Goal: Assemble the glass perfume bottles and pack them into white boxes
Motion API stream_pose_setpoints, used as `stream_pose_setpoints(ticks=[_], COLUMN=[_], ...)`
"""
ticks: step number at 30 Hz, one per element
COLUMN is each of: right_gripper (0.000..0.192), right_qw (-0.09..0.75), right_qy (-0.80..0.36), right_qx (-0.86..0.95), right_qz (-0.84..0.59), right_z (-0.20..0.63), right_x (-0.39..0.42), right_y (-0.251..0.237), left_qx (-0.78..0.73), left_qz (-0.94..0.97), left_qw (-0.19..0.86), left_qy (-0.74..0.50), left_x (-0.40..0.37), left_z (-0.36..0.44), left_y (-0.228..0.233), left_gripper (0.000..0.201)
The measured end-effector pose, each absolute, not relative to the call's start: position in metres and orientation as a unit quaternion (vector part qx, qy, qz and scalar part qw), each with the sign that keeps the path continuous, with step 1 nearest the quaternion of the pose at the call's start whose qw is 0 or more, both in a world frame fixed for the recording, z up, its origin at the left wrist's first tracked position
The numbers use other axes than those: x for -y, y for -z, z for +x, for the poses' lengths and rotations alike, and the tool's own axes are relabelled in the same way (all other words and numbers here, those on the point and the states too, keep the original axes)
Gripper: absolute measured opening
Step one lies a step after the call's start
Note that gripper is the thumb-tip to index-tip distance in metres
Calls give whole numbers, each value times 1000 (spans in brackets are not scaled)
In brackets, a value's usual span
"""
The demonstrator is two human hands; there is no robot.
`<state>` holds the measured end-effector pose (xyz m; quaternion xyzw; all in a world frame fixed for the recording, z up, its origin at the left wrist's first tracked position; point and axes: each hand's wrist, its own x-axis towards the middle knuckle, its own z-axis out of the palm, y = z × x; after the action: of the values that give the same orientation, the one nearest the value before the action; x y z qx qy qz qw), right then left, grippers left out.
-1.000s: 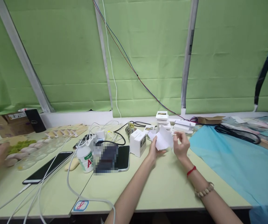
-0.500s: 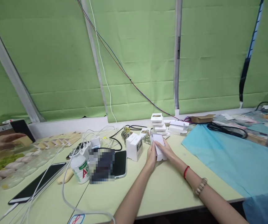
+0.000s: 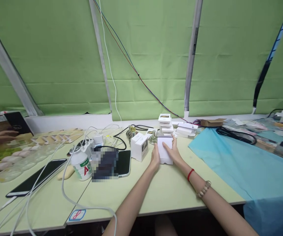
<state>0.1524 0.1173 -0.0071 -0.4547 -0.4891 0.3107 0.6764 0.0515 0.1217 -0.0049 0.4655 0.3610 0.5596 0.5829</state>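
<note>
Two hands (image 3: 155, 158) (image 3: 174, 153), forearms (image 3: 134, 193) (image 3: 219, 199) converging, white box (image 3: 164, 157) between

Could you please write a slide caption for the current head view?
Left hand and right hand hold a white carton in front of a glass bottle and stacked boxes.

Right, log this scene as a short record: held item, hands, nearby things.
Held item: white rectangular card box
Left hand: fingers at the box's left edge
Right hand: fingers on its front face and right edge
To its left: white card box with a dark picture
Behind: small clear glass bottle; stack of small white boxes
To the right: light-blue sheet
</note>
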Motion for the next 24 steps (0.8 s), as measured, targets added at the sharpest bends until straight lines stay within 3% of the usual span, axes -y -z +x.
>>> stream_pose_setpoints(ticks=[6,11,17,24], right_gripper=[50,45,31,22], right_qw=[680,667,675,614], right_qy=[-242,-245,-157,-116], right_qx=[493,519,523,561], right_qz=[-485,-475,-495,-543], right_z=[157,158,158,160], right_x=[-113,-115,-116,-113], right_y=[-2,0,1,2], left_qx=[-357,-362,-379,-398], left_qz=[496,508,517,527], left_qw=[553,526,514,491], left_qy=[-567,-578,-569,-569], left_x=[-117,-114,-113,-111], left_z=[54,55,55,56], left_y=[3,0,0,3], left_gripper=[43,38,42,38])
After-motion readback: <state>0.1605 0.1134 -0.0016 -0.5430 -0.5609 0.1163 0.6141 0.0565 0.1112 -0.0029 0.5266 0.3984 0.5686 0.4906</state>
